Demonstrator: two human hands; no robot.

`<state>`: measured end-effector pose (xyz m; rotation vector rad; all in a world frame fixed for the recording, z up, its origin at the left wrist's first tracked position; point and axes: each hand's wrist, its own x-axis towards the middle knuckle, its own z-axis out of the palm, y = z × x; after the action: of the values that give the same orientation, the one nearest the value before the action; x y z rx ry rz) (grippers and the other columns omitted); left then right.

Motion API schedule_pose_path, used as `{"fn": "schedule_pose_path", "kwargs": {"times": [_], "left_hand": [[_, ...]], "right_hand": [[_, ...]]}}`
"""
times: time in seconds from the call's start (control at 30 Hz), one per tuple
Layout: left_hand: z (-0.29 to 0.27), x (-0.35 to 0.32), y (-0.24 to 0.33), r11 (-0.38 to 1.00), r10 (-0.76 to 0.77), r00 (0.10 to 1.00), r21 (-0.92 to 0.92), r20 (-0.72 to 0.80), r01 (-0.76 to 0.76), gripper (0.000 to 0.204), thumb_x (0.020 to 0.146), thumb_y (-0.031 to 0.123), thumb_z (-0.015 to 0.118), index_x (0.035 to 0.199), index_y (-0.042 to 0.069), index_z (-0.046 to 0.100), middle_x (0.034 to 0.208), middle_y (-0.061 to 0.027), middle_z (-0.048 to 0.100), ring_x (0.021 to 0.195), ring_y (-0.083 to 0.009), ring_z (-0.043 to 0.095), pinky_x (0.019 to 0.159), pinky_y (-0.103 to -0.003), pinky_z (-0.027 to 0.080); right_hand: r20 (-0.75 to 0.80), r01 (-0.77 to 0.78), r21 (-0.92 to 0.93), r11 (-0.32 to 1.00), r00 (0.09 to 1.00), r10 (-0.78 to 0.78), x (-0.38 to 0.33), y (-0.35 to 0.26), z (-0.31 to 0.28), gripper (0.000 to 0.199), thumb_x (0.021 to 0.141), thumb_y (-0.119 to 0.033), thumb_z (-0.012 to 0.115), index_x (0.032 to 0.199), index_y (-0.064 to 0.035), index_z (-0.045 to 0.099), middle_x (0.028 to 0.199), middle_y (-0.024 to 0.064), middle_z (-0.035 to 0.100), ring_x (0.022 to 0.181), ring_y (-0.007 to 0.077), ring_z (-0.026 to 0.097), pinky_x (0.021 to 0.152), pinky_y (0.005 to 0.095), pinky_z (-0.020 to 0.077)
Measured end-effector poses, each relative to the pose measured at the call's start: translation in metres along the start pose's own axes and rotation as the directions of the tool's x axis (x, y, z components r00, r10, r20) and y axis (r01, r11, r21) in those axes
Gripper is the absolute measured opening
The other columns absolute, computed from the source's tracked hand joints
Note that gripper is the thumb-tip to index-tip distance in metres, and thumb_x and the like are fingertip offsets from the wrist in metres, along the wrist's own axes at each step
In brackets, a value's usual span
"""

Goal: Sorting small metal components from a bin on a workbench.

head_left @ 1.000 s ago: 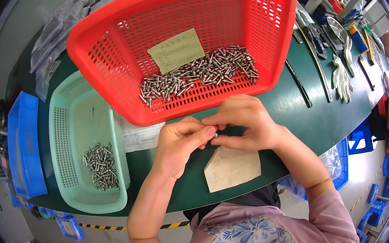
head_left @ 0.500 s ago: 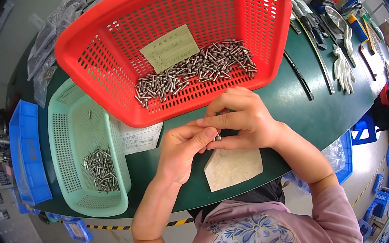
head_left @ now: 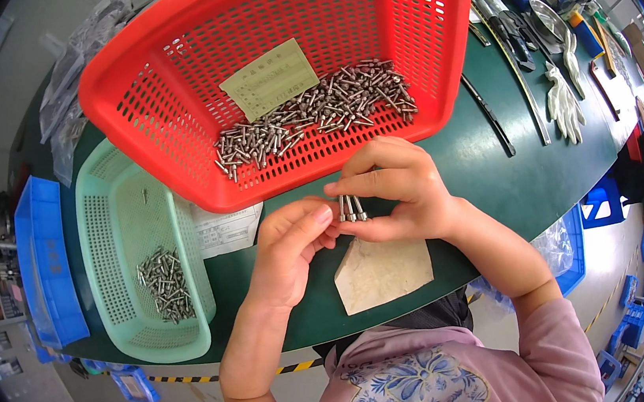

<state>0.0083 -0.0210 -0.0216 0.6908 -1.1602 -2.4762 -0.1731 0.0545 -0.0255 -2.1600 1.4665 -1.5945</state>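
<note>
**Over the green worktop, screws gathered between both hands**

At left, green basket with a few screws. Centre, left hand pinching, right hand clasping small metal screws upright, heads level for sorting. Beyond, red basket tilted, stock pooled at near edge.

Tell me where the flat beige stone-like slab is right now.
The flat beige stone-like slab lies on the dark green table at its near edge, just below the right hand and right of the left hand.

The large red plastic mesh basket stands behind the hands; the pale green plastic mesh basket lies left of it.
</note>
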Motion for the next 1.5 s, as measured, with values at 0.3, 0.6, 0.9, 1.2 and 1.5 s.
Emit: {"fn": "schedule_pose_path", "kwargs": {"times": [0.3,0.6,0.9,1.2,1.5], "left_hand": [[-0.003,0.003,0.002,0.995,0.102,0.991,0.034,-0.091,-0.099,0.026,0.087,0.018,0.052,0.098,-0.003,0.062,0.09,-0.0066,0.061,0.081,-0.0126,0.053,0.073,-0.026,0.043],[-0.005,0.004,-0.002,0.979,0.163,0.981,-0.102,-0.11,-0.174,0.026,0.081,0.018,0.052,0.095,-0.003,0.06,0.089,-0.0072,0.057,0.082,-0.0158,0.051,0.076,-0.029,0.041],[-0.003,0.003,-0.005,0.984,0.171,0.983,-0.049,-0.064,-0.174,0.023,0.084,0.016,0.053,0.094,-0.003,0.06,0.092,-0.0085,0.057,0.083,-0.0162,0.052,0.075,-0.029,0.043],[0.002,0.003,-0.008,0.985,0.172,0.981,-0.018,0.089,-0.171,0.015,0.088,0.011,0.057,0.09,-0.003,0.061,0.09,-0.0062,0.053,0.08,-0.014,0.051,0.075,-0.026,0.042],[0.004,0.002,-0.009,0.981,0.183,0.974,-0.081,0.136,-0.174,0.008,0.087,0.008,0.06,0.088,0.0,0.062,0.091,-0.0063,0.054,0.085,-0.0147,0.051,0.08,-0.029,0.041]], "right_hand": [[-0.128,-0.035,-0.094,0.995,0.992,0.023,0.0,0.001,0.003,0.037,0.058,-0.017,0.079,0.092,-0.0074,0.069,0.086,0.0044,0.065,0.07,0.0211,0.062,0.061,0.0327,0.0484],[-0.065,-0.048,-0.152,0.987,0.997,0.038,-0.006,-0.004,0.001,0.04,0.056,-0.018,0.079,0.093,-0.01,0.068,0.077,0.0038,0.066,0.068,0.0218,0.063,0.06,0.0322,0.0477],[-0.048,-0.063,-0.14,0.988,0.997,0.057,-0.005,-0.005,-0.001,0.038,0.06,-0.016,0.081,0.094,-0.0043,0.067,0.08,0.0077,0.067,0.068,0.0223,0.064,0.059,0.0315,0.0464],[-0.082,0.044,-0.093,0.995,0.995,-0.052,-0.001,-0.004,-0.001,0.038,0.062,-0.025,0.082,0.09,-0.0035,0.069,0.072,0.0053,0.067,0.061,0.0188,0.064,0.055,0.0289,0.0447],[-0.075,0.067,-0.062,0.996,0.995,-0.072,-0.002,-0.005,0.0,0.039,0.064,-0.031,0.081,0.089,-0.0031,0.069,0.075,0.005,0.068,0.061,0.0189,0.064,0.054,0.0283,0.0447]]}}
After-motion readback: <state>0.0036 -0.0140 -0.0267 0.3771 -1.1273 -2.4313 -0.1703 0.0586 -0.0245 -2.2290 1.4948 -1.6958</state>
